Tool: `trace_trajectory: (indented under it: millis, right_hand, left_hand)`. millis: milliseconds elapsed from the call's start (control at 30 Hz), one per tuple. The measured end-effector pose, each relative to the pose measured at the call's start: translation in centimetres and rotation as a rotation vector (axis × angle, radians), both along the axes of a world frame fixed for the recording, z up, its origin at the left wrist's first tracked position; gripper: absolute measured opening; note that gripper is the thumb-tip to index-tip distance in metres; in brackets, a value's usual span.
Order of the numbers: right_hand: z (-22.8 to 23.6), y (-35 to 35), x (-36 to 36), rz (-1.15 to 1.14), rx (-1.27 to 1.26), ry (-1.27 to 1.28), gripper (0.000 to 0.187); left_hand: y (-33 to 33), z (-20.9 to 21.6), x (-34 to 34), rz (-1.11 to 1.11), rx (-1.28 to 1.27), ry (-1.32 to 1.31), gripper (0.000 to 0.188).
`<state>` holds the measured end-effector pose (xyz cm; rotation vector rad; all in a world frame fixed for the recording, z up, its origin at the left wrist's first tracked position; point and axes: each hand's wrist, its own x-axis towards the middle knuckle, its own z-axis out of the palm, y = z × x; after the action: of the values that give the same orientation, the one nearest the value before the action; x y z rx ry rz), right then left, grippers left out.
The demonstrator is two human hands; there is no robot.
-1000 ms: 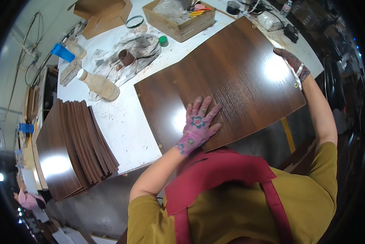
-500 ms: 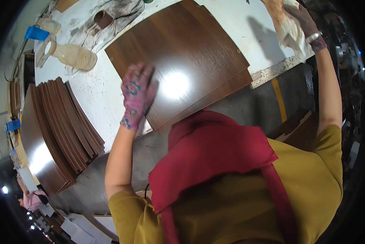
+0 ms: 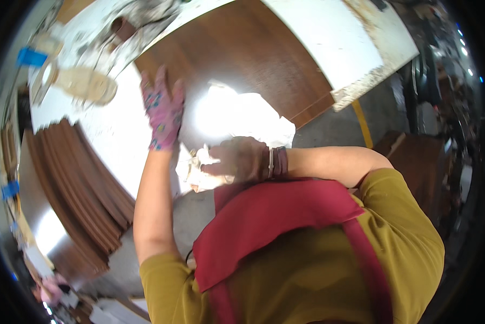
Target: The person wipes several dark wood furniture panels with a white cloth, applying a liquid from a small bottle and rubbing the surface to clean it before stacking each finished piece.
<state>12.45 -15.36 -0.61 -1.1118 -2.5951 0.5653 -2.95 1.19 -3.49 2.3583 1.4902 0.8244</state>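
Note:
A dark brown wood-grain panel (image 3: 237,43) lies on the white worktable (image 3: 350,59), with a bright glare on its surface. My left hand (image 3: 164,110), in a pink flowered glove, rests along the panel's left edge with its fingers spread. In a dark glove, my right hand (image 3: 240,159) is at the panel's near edge, close to my body. It grips a crumpled white cloth (image 3: 261,116) that spreads over the near part of the panel and hangs past its near left corner. Motion blurs the right fingers somewhat.
Left of the panel, a stack of brown panels (image 3: 80,183) leans in a fanned row. A cloudy plastic bottle (image 3: 86,85) lies near a blue clip-like piece (image 3: 32,57). Farther back, a brown cup (image 3: 122,28) sits on a stained grey cloth (image 3: 150,13).
My right hand has swept the cloth from beyond the table's right side to the panel's near left corner. My left hand has shifted slightly left, its fingers spreading apart.

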Motion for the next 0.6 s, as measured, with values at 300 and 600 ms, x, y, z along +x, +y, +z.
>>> trace_trajectory:
  millis: [300, 600]
  right_hand:
    - [2.9, 0.2, 37.3, -1.577, -0.167, 0.4, 0.05]
    - [9.7, -1.1, 30.7, -1.262, -0.266, 0.764, 0.058]
  left_hand:
    - [0.7, 0.4, 0.6, -0.033, -0.019, 0.19, 0.059]
    - [8.5, 3.7, 11.1, -0.09, 0.25, 0.482, 0.064]
